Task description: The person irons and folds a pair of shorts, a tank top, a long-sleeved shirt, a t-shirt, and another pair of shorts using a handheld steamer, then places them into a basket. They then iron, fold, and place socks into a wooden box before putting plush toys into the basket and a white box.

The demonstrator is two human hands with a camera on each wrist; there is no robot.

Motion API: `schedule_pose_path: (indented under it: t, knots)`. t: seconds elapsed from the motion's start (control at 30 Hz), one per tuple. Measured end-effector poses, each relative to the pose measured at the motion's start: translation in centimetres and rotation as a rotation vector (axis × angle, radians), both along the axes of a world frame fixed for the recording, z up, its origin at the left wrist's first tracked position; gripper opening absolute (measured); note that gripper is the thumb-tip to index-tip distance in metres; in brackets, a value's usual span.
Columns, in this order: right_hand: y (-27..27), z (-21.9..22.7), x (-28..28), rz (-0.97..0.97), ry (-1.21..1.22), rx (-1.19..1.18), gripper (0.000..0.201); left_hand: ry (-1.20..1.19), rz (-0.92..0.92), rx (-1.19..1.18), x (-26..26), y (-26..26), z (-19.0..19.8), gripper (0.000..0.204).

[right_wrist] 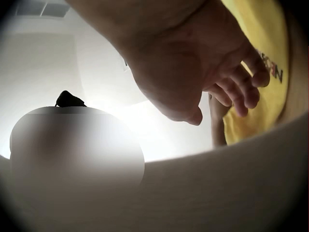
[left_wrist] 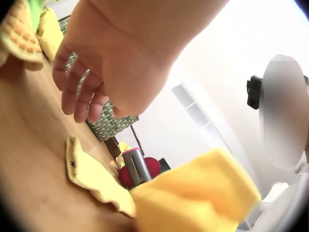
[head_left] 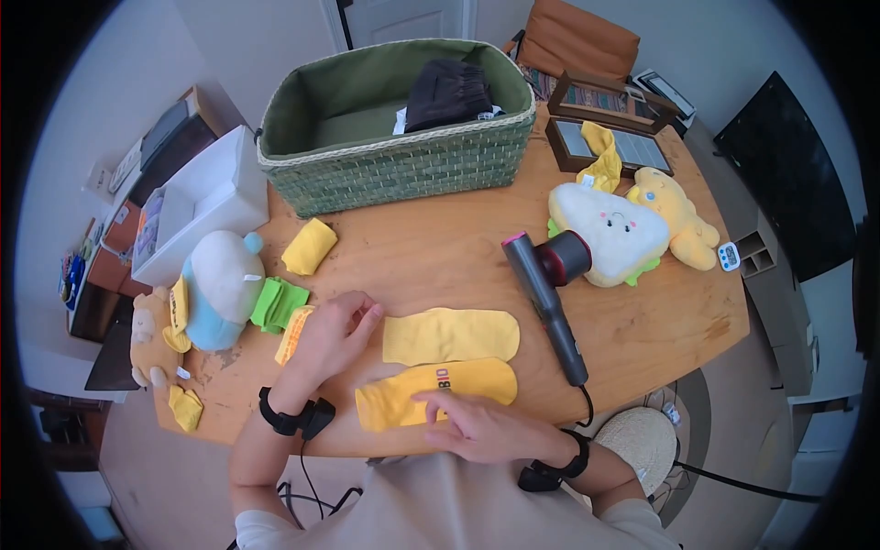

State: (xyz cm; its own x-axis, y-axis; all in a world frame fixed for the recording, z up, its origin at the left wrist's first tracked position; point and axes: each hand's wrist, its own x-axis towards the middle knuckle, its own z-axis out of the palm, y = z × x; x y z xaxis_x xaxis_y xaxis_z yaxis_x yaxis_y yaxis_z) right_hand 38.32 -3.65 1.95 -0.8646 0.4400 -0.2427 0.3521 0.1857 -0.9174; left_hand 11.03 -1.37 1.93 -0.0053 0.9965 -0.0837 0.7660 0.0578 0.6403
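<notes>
Two yellow socks lie flat, one in front of the other, on the wooden table. The far sock (head_left: 449, 336) is plain on its upper side; the near sock (head_left: 490, 378) bears printed letters, partly covered by my right hand. My left hand (head_left: 335, 332), empty with loosely bent fingers, hovers just left of the far sock's end. Over the near sock is my right hand (head_left: 472, 428), its index finger extended and the others relaxed, holding nothing. In the left wrist view the near sock (left_wrist: 193, 193) looms blurred in front; the right wrist view shows its lettering (right_wrist: 273, 70) beyond my fingers.
A hair dryer (head_left: 545, 298) lies right of the socks, beside a sandwich plush (head_left: 610, 229). A green woven basket (head_left: 394, 174) stands behind, holding dark cloth (head_left: 449, 96). Left are a rolled yellow cloth (head_left: 310, 246), a blue-white plush (head_left: 220, 289) and a white box (head_left: 202, 215).
</notes>
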Motion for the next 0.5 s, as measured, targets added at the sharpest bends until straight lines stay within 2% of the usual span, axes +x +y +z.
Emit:
schedule_pose_path:
  t: [0.03, 0.07, 0.13, 0.17, 0.23, 0.27, 0.33, 0.37, 0.4, 0.47, 0.5]
  knots:
    - [0.3, -0.4, -0.3, -0.130, -0.041, 0.161, 0.043, -0.011, 0.037, -0.028, -0.1, -0.2, -0.1, 0.025]
    - [0.9, -0.9, -0.2, -0.123, -0.040, 0.158, 0.043, -0.011, 0.044, -0.031, -0.2, -0.4, -0.3, 0.025]
    - [2.6, -1.7, 0.3, -0.452, -0.172, 0.613, 0.042, -0.044, -0.016, -0.008, -0.2, -0.5, -1.4, 0.021]
    - [3.2, -2.0, 0.3, -0.447, -0.173, 0.615, 0.042, -0.046, -0.012, -0.007, 0.0, -0.4, -1.9, 0.021]
    - [4.2, -2.3, 0.4, -0.609, -0.367, 0.818, 0.036, 0.162, -0.167, 0.207, 0.6, 0.1, -3.0, 0.022]
    - [4.3, -2.8, 0.4, -0.609, -0.369, 0.823, 0.036, 0.159, -0.167, 0.212, 0.9, 0.4, -3.3, 0.022]
    - [4.6, -3.8, 0.5, -0.529, -0.475, 0.819, 0.036, 0.055, -0.332, 0.189, 1.3, 1.0, -3.8, 0.023]
    - [4.9, -4.1, 0.6, -0.530, -0.476, 0.825, 0.036, -0.021, -0.388, 0.186, 1.4, 1.4, -4.2, 0.017]
    - [5.1, -4.4, 0.7, -0.492, -0.476, 0.818, 0.035, -0.022, -0.388, 0.192, 1.2, 1.7, -4.5, 0.017]
    - [5.5, -4.1, 0.6, -0.461, -0.477, 0.810, 0.035, -0.343, -0.349, -0.147, 0.5, 2.1, -4.9, 0.017]
    - [5.6, -3.8, 0.6, -0.510, -0.438, 0.846, 0.032, -0.343, -0.352, -0.147, 0.3, 2.2, -4.9, 0.017]
